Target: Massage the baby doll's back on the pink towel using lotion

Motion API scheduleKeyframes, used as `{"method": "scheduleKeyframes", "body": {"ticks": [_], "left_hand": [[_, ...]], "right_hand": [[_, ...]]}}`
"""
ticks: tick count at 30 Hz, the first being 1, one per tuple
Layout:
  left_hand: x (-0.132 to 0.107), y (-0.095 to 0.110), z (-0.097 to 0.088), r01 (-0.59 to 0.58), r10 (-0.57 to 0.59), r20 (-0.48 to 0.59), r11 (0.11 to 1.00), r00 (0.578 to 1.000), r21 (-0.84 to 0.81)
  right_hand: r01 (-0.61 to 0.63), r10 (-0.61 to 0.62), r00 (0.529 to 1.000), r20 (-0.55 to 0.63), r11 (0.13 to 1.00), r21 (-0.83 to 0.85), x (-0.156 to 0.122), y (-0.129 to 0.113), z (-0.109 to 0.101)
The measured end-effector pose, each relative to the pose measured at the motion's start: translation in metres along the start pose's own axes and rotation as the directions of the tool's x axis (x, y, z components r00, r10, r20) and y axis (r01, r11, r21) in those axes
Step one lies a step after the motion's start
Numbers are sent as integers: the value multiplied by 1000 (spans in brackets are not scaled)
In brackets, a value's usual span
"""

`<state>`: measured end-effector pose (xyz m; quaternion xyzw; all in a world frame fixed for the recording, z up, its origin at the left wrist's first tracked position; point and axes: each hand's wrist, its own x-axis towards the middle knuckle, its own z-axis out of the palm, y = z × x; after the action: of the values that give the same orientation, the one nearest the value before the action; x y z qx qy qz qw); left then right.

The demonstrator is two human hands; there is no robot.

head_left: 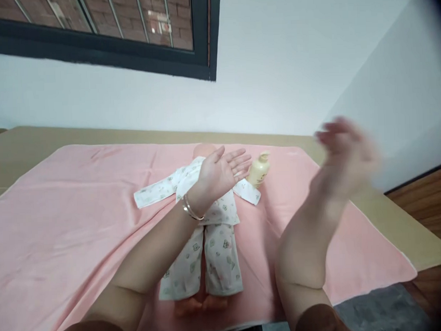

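A baby doll [208, 224] in white patterned pyjamas lies on its back on a pink towel [63, 224], head away from me. My left hand [222, 172] hovers palm up over the doll's chest, fingers stretched out, holding nothing; a bracelet circles the wrist. My right hand [345, 154] is raised to the right of the doll, smeared by motion, with its fingers seeming spread. A pale yellow bottle [259, 170] stands on the towel beside the doll's right-side sleeve, just past my left fingertips.
The towel covers a beige table [407, 226] that meets a white wall at the back. A dark-framed window [130, 57] sits high on the wall. Wood panelling and grey floor [384, 309] show at the lower right.
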<state>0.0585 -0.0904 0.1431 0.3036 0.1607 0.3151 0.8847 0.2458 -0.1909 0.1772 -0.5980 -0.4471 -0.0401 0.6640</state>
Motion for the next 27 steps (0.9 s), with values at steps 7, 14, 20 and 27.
{"method": "scheduleKeyframes", "body": {"ticks": [7, 14, 20, 27], "left_hand": [[68, -23, 0, 85, -114, -198, 985, 974, -147], [69, -35, -1, 117, -160, -223, 974, 962, -194], [10, -28, -21, 294, -306, -186, 952, 934, -91], [-60, 14, -32, 180, -213, -263, 973, 941, -143]], "right_hand": [[75, 256, 743, 618, 886, -458, 12, 32, 51], [327, 339, 694, 635, 638, -697, 8, 39, 71], [285, 373, 740, 560, 580, -763, 2, 34, 80], [67, 371, 804, 465, 721, -690, 3, 49, 75]]}}
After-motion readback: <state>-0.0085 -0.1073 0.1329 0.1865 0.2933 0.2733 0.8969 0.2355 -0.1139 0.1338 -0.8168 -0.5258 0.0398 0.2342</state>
